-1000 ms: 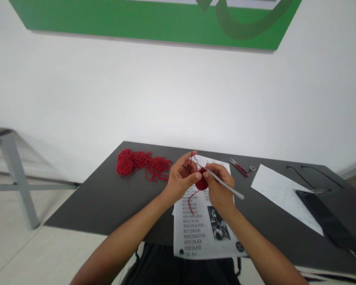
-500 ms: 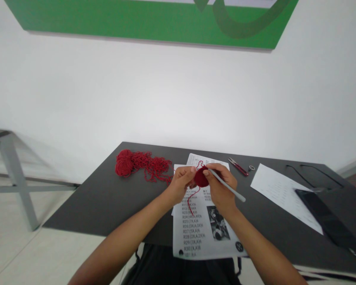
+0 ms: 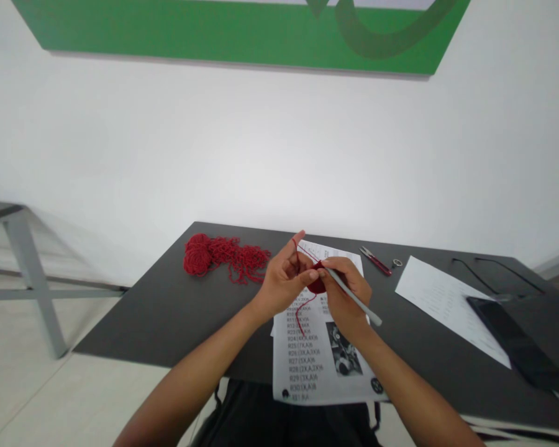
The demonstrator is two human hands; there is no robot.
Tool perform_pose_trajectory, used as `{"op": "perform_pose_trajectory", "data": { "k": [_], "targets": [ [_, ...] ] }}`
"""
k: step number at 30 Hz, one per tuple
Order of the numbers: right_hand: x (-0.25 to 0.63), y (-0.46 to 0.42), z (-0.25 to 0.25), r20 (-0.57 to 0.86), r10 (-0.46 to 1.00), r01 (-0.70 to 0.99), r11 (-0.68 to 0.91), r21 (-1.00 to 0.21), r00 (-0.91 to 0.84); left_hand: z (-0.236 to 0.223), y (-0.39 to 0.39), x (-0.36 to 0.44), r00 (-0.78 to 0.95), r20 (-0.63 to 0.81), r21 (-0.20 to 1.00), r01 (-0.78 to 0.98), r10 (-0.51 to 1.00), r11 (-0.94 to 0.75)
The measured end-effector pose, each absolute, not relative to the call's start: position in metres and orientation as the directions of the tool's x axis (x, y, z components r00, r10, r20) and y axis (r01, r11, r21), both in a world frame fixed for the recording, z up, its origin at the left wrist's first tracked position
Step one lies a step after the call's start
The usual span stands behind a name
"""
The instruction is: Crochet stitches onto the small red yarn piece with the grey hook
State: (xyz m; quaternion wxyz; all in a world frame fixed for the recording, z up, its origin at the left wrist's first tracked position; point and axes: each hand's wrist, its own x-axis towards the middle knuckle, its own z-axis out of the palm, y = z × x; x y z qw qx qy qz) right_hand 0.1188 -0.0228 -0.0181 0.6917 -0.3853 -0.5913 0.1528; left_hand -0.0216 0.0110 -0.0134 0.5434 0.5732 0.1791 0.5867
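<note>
My left hand (image 3: 283, 278) pinches a small red crochet piece (image 3: 315, 283) between thumb and fingers, with its forefinger raised and a red yarn strand running over it. My right hand (image 3: 347, 292) grips a pale grey crochet hook (image 3: 354, 298), whose tip points into the red piece. Both hands hover above a printed pattern sheet (image 3: 323, 354) on the dark table (image 3: 168, 310). A tail of yarn hangs from the piece over the sheet.
A red yarn ball with a loose tangle (image 3: 223, 257) lies at the table's far left. Small red snips (image 3: 375, 261) and a ring (image 3: 397, 262) lie beyond the sheet. To the right are another paper (image 3: 442, 304), a dark phone (image 3: 517, 347) and a black cable (image 3: 498, 276).
My left forefinger has lifted again with the yarn strand over it. The red piece has dropped slightly between the hands, and the hook has tilted down.
</note>
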Motion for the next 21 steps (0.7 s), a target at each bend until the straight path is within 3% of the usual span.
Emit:
{"op": "perform_pose_trajectory", "data": {
  "k": [9, 14, 21],
  "targets": [
    [0.1204, -0.0207, -0.0187, 0.653, 0.711, 0.125, 0.646, -0.753, 0.261, -0.0212, 0.0105, -0.0179, 0.299, 0.366, 0.792, -0.597, 0.881, -0.127],
    [0.1203, -0.0168, -0.0234, 0.566, 0.778, 0.001, 0.588, -0.809, 0.274, -0.0205, 0.0072, -0.0163, 0.234, 0.399, 0.783, -0.59, 0.887, -0.196],
    [0.1245, -0.0145, -0.0258, 0.518, 0.827, -0.111, 0.549, -0.829, 0.22, -0.018, 0.0063, -0.0171, 0.277, 0.391, 0.82, -0.538, 0.878, -0.195]
  ]
}}
